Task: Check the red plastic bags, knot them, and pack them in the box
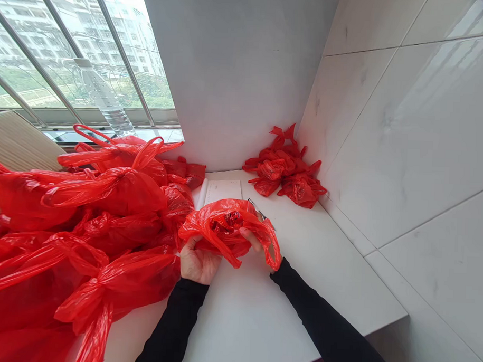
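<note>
A small red plastic bag (224, 225) with dark red contents showing through is held just above the white counter (261, 308). My left hand (197, 261) grips its lower left side from below, fingers curled into the plastic. My right hand (252, 239) is mostly hidden under the bag's right edge, fingers pinching the plastic. Both arms wear black sleeves. A pen or clip (258, 209) lies just behind the bag, partly hidden.
A big heap of knotted red bags (85, 223) fills the left side. A smaller pile of knotted red bags (287, 169) sits in the far corner against the tiled wall (405, 128). A white notebook (223, 191) lies behind the bag. A water bottle (105, 99) stands at the window.
</note>
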A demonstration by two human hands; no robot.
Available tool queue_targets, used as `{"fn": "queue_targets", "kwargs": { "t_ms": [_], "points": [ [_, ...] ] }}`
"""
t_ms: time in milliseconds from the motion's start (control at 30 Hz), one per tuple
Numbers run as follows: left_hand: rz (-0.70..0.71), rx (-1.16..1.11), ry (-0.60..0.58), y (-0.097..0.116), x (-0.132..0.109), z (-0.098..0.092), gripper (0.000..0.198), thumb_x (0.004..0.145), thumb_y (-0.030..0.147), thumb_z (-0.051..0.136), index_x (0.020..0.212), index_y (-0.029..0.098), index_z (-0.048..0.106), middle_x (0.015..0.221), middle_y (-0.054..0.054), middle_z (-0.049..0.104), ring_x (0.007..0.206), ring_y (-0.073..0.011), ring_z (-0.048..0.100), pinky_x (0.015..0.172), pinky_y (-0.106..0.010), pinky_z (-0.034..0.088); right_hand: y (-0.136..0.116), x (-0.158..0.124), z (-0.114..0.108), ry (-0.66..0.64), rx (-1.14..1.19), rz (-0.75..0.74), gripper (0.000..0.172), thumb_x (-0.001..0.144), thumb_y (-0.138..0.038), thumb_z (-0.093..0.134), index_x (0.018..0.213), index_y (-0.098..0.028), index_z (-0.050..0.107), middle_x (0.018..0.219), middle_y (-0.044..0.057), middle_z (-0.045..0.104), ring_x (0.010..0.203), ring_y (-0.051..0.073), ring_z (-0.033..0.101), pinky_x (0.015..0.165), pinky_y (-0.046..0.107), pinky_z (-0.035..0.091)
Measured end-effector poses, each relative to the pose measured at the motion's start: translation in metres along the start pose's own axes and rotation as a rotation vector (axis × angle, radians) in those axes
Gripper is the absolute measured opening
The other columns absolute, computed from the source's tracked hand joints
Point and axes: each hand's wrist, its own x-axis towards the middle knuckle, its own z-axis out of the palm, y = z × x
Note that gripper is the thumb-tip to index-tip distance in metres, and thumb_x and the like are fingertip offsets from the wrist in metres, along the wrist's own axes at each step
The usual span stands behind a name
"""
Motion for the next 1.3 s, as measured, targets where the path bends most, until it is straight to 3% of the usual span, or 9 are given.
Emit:
{"fn": "queue_targets", "kwargs": {
  "t_ms": [167, 367, 1300],
  "points": [
    [0.012, -0.002, -0.001, 0.0, 0.0, 0.0, 0.044, 0.084, 0.014, 0.051, 0.122, 0.012, 0.072, 0.116, -0.015, 0.076, 0.111, -0.0338, 0.071, 0.102, -0.054, 0.056, 0.013, 0.003, 0.001, -0.017, 0.03, 0.004, 0.054, 0.092, -0.05, 0.068, 0.139, -0.026, 0.056, 0.148, 0.009, 0.059, 0.144, 0.034, 0.049, 0.116, 0.054, 0.048],
    [0.001, -0.007, 0.004, 0.0, -0.001, 0.001, 0.043, 0.082, 0.013, 0.051, 0.119, 0.012, 0.073, 0.111, -0.015, 0.077, 0.11, -0.0338, 0.071, 0.102, -0.053, 0.056, 0.006, 0.001, -0.002, -0.066, 0.048, 0.004, 0.058, 0.092, -0.045, 0.07, 0.145, -0.028, 0.052, 0.144, 0.007, 0.062, 0.137, 0.032, 0.056, 0.113, 0.053, 0.052],
    [0.0, 0.005, 0.046, 0.0, 0.001, 0.002, 0.032, 0.077, 0.013, 0.053, 0.101, 0.012, 0.075, 0.095, -0.012, 0.079, 0.085, -0.0278, 0.074, 0.097, -0.05, 0.059, -0.004, 0.0, -0.002, -0.087, 0.091, 0.025, 0.051, 0.092, -0.038, 0.068, 0.141, -0.028, 0.056, 0.144, 0.007, 0.061, 0.138, 0.031, 0.055, 0.115, 0.049, 0.05]
  ]
}}
